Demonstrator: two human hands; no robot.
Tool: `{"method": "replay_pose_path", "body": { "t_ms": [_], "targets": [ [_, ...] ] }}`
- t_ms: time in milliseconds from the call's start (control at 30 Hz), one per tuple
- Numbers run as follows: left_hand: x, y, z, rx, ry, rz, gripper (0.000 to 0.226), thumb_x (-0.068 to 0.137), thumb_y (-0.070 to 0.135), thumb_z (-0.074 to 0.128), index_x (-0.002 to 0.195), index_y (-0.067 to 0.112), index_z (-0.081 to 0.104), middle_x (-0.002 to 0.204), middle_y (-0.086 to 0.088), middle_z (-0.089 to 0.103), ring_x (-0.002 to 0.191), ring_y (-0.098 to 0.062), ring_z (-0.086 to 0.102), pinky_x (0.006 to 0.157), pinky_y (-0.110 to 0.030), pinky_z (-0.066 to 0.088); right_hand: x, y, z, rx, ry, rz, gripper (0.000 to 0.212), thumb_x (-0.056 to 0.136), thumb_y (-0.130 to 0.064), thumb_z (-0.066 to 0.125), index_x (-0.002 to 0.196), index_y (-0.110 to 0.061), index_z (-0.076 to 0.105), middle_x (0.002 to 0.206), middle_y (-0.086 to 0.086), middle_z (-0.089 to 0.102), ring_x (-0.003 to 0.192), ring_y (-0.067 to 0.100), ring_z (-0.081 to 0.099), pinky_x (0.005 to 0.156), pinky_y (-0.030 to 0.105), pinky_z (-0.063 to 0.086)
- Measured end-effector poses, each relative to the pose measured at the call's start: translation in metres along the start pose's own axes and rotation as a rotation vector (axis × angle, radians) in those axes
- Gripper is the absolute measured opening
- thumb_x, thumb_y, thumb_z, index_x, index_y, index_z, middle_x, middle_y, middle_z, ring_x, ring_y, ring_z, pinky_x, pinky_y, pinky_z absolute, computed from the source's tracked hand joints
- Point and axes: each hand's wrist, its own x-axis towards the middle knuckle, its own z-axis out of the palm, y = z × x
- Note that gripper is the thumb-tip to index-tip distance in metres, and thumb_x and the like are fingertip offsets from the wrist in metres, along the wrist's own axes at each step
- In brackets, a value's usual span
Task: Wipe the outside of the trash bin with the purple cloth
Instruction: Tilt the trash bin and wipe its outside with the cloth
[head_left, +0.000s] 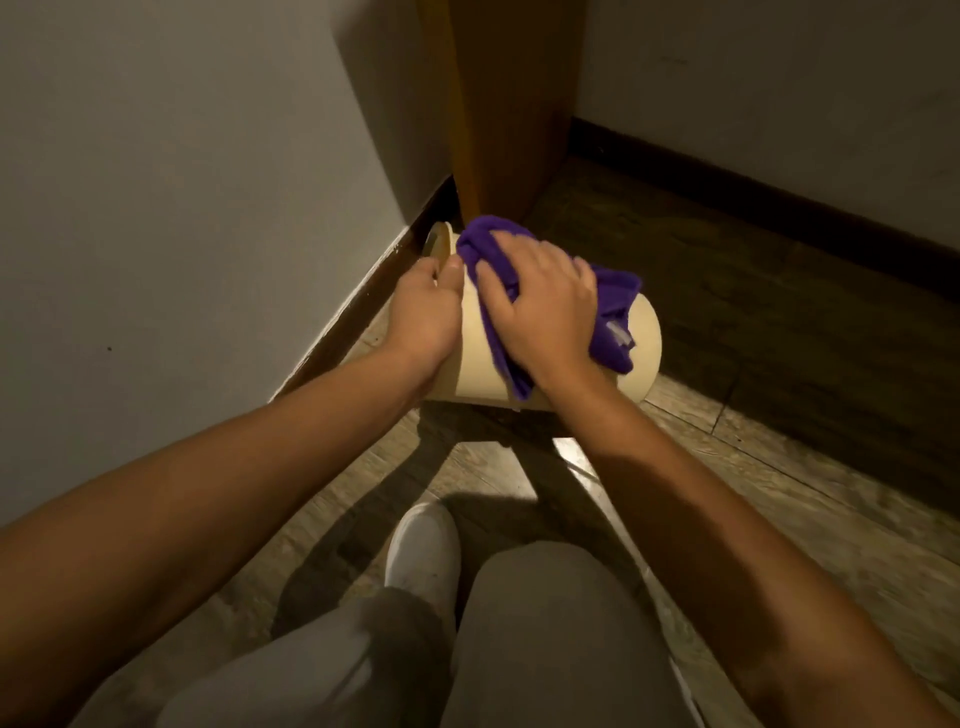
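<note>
A cream, round trash bin (641, 358) lies tipped on its side on the wooden floor, close to the left wall. My left hand (423, 317) grips its left part, thumb and fingers wrapped over the curved wall. My right hand (543, 304) presses the bunched purple cloth (613, 312) flat against the bin's upper side. The cloth drapes over the top and hangs down the right of my hand. The bin's underside and far end are hidden.
A pale wall with a dark skirting board (332, 338) runs along the left. A wooden door or panel (511, 104) stands in the corner behind the bin. My knees in grey trousers (561, 639) and a white shoe (423, 553) fill the foreground.
</note>
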Motion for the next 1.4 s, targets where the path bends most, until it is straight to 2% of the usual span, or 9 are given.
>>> {"method": "replay_pose_path", "body": {
  "t_ms": [167,267,367,567,767,867,933,1167,1400],
  "targets": [
    [0.004,0.003,-0.002,0.02,-0.01,0.046,0.026,0.106,0.035,0.047,0.089,0.022,0.062,0.081,0.002,0.066,0.057,0.007,0.062,0.048,-0.01,0.043,-0.021,0.017,-0.007,0.169,-0.007,-0.151,0.047,0.096,-0.031,0.058,0.141,-0.019,0.062,0.148,0.006,0.062,0.144,0.029,0.05,0.124,0.052,0.026],
    [0.015,0.003,-0.005,-0.087,0.024,-0.08,0.03,0.106,0.032,0.048,0.085,0.018,0.064,0.084,-0.003,0.068,0.079,-0.013,0.066,0.073,-0.029,0.052,-0.075,0.026,0.001,0.157,-0.054,-0.377,0.052,0.087,-0.023,0.061,0.138,-0.024,0.064,0.157,0.006,0.052,0.155,0.032,0.032,0.129,0.057,0.008],
    [0.029,0.003,-0.014,-0.099,0.058,-0.21,0.028,0.105,0.034,0.05,0.085,0.019,0.062,0.08,-0.003,0.059,0.085,-0.022,0.057,0.077,-0.032,0.047,-0.112,0.052,0.011,0.018,-0.117,-0.564,0.051,0.083,-0.016,0.076,0.133,-0.026,0.068,0.159,0.006,0.05,0.157,0.033,0.024,0.129,0.059,0.002],
    [0.035,0.006,-0.016,-0.058,0.032,-0.336,0.038,0.105,0.038,0.048,0.128,0.01,0.06,0.113,-0.01,0.064,0.114,-0.032,0.06,0.105,-0.049,0.048,-0.084,0.084,-0.005,0.077,0.061,-0.217,0.054,0.089,-0.027,0.057,0.142,-0.03,0.052,0.16,0.006,0.047,0.155,0.035,0.028,0.126,0.064,0.012],
    [0.011,0.016,-0.029,-0.464,-0.235,-0.442,0.033,0.095,0.035,0.068,0.121,0.017,0.06,0.1,-0.011,0.078,0.087,-0.028,0.077,0.07,-0.041,0.063,-0.046,0.071,-0.008,0.08,0.087,-0.02,0.055,0.099,-0.043,0.052,0.152,-0.028,0.048,0.164,0.009,0.042,0.154,0.033,0.031,0.127,0.058,0.014],
    [-0.017,-0.008,-0.035,-0.415,-0.448,-0.355,0.047,0.087,0.023,0.074,0.13,0.017,0.058,0.114,-0.012,0.077,0.109,-0.032,0.072,0.086,-0.048,0.061,-0.04,0.075,-0.009,0.046,0.088,0.032,0.056,0.1,-0.047,0.048,0.153,-0.027,0.047,0.164,0.009,0.042,0.155,0.034,0.031,0.128,0.057,0.015],
    [-0.036,-0.024,-0.035,-0.183,-0.501,-0.235,0.061,0.082,0.037,0.075,0.137,0.018,0.055,0.127,-0.008,0.068,0.121,-0.029,0.063,0.101,-0.048,0.053,-0.034,0.077,-0.008,0.028,0.08,0.075,0.056,0.1,-0.049,0.044,0.152,-0.027,0.047,0.164,0.008,0.043,0.155,0.033,0.03,0.128,0.058,0.014],
    [-0.032,-0.024,-0.026,-0.038,-0.344,-0.027,0.029,0.106,0.041,0.046,0.13,0.028,0.054,0.121,-0.003,0.069,0.113,-0.022,0.066,0.101,-0.051,0.052,-0.025,0.071,-0.009,0.23,0.103,0.136,0.046,0.1,-0.02,0.053,0.146,-0.02,0.056,0.158,0.006,0.052,0.155,0.033,0.031,0.128,0.062,0.012],
    [0.003,0.011,-0.007,-0.375,-0.144,-0.191,0.039,0.108,0.047,0.034,0.111,0.022,0.064,0.109,-0.01,0.077,0.1,-0.025,0.075,0.091,-0.042,0.06,-0.07,0.018,0.008,0.209,-0.072,-0.338,0.055,0.094,-0.021,0.054,0.149,-0.026,0.054,0.165,0.004,0.042,0.16,0.031,0.02,0.129,0.06,0.005]
  ]
}}
